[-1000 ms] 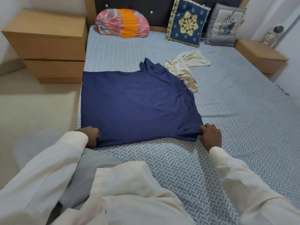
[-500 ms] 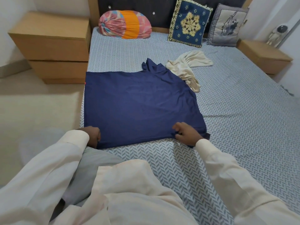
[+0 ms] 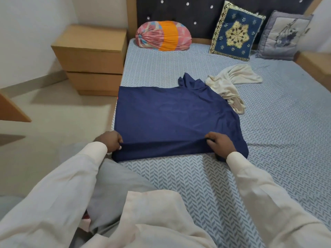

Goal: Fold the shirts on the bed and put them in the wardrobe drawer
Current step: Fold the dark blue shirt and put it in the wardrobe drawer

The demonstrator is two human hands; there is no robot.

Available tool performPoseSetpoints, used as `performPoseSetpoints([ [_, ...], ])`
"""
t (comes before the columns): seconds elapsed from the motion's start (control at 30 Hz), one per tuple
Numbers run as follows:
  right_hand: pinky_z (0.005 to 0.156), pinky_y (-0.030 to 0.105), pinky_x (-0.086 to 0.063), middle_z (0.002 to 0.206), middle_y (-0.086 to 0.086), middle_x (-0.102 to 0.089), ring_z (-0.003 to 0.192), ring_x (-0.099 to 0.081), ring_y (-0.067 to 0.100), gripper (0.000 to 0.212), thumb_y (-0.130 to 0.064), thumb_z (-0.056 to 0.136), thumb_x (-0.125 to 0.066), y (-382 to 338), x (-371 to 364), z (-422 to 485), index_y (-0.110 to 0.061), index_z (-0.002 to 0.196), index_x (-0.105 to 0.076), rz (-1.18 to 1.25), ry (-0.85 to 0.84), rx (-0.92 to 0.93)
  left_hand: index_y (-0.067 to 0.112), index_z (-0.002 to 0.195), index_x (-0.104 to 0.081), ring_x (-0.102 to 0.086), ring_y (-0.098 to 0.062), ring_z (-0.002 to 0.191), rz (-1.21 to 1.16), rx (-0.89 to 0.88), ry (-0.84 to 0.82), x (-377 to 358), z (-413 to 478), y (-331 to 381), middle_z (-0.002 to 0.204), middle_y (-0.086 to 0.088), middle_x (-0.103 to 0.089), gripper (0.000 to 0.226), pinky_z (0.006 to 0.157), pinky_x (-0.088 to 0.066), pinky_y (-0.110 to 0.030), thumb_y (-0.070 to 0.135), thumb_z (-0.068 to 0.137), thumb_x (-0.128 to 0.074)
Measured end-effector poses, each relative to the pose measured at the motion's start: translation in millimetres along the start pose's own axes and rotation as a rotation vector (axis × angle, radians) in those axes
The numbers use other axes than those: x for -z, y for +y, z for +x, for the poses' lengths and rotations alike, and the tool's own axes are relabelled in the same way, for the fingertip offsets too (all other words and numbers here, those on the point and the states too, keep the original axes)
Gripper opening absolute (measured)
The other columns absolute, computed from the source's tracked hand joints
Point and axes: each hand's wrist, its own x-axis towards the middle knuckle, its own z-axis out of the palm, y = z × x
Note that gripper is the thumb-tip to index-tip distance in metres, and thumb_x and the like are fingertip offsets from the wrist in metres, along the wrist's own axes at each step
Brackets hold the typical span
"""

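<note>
Head view, the only 1 available.

Hidden or cut off:
- The left hand (image 3: 109,142) curls its fingers into the cloth; the fingertips are buried in the fold and cannot be seen.
- The right hand (image 3: 220,147) shows its back to the camera. The thumb pad and fingertips are tucked under bunched fabric.
- The right sleeve (image 3: 254,185) covers part of the near edge of the navy shirt (image 3: 170,119).
- A cream shirt (image 3: 231,83) lies crumpled, so its sleeves and collar cannot be told apart. Its near edge touches the navy shirt's far right edge.
- The right nightstand (image 3: 316,64) and a wooden panel (image 3: 12,111) at the left are cropped by the frame.

Task item relative to the grip:
- The navy shirt lies flat on the bed (image 3: 277,149), along the bed's left side, collar end pointing toward the headboard (image 3: 197,13).
- The left-hand grip is clamped on the near left corner of the hem.
- The right-hand grip is clamped on the near hem, inward of the near right corner, which lies just beyond the wrist.
- Between the 2 hands the hem is raised into a ridge.

Also present: a left nightstand (image 3: 89,58), a round bolster (image 3: 163,35) and 2 cushions, blue (image 3: 236,31) and grey (image 3: 284,34).
</note>
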Motion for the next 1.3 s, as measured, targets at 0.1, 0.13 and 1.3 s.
performPoseSetpoints([
  [0.1, 0.075, 0.036, -0.053, 0.104, -0.007, -0.071, 0.096, -0.065, 0.023, 0.018, -0.026, 0.087, -0.055, -11.8, -1.2, 40.1, -0.028, 0.098, -0.068, -0.027, -0.024, -0.008, 0.029, 0.077, -0.062, -0.066, -0.028, 0.092, -0.095, 0.082, 0.08, 10.4, 18.5, -12.7, 0.098, -0.007, -0.071, 0.02, 0.085, -0.051, -0.032, 0.013, 0.079, -0.073],
  [0.13, 0.076, 0.036, -0.052, 0.107, -0.005, -0.071, 0.098, -0.065, 0.025, 0.019, -0.025, 0.088, -0.055, -15.7, -2.1, 50.3, -0.027, 0.101, -0.069, -0.047, -0.032, -0.014, 0.029, 0.075, -0.062, -0.065, -0.028, 0.092, -0.112, 0.101, 0.091, 11.3, 24.8, -17.2, 0.097, -0.007, -0.071, 0.02, 0.083, -0.051, -0.032, 0.013, 0.078, -0.074],
  [1.3, 0.077, 0.04, -0.047, 0.113, 0.007, -0.049, 0.109, -0.052, 0.033, 0.054, -0.046, 0.071, -0.071, -30.7, -13.0, 58.0, -0.018, 0.104, -0.038, -0.244, -0.296, -0.216, 0.032, 0.152, -0.024, -0.01, -0.028, 0.149, 0.109, -0.411, 0.094, -53.2, 77.4, 119.8, 0.162, -0.005, -0.01, 0.073, 0.117, -0.023, -0.05, 0.047, 0.09, -0.058],
])
